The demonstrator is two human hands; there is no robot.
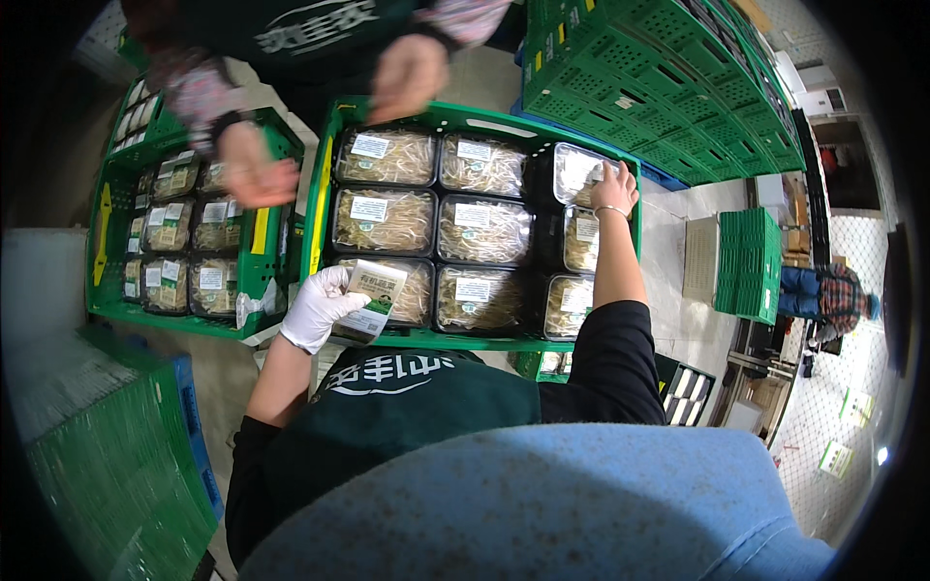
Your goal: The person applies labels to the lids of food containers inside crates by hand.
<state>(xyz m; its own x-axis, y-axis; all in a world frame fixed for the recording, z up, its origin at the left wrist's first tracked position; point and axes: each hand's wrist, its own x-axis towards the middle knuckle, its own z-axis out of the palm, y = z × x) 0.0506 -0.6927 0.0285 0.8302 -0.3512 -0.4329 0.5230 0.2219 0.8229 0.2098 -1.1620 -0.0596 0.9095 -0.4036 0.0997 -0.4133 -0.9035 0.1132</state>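
A green plastic crate (479, 116) lies before me with rows of clear-lidded black trays of bean sprouts (385, 220), each bearing a white label. My left hand (320, 309), in a white glove, holds a printed paper sleeve or stack of labels (372, 298) over the near left tray. My right hand (616, 190), bare with a bracelet at the wrist, rests on the far right tray (577, 174), which sits tilted and higher than the others. Whether its fingers grip that tray's edge I cannot tell.
Across the crate a co-worker's two blurred hands (410, 76) reach over its far left side. Another green crate (167, 323) of sprout trays stands at left. Stacked green crates (654, 94) rise at upper right, and folded ones (748, 265) stand at right. A person (835, 298) is farther off.
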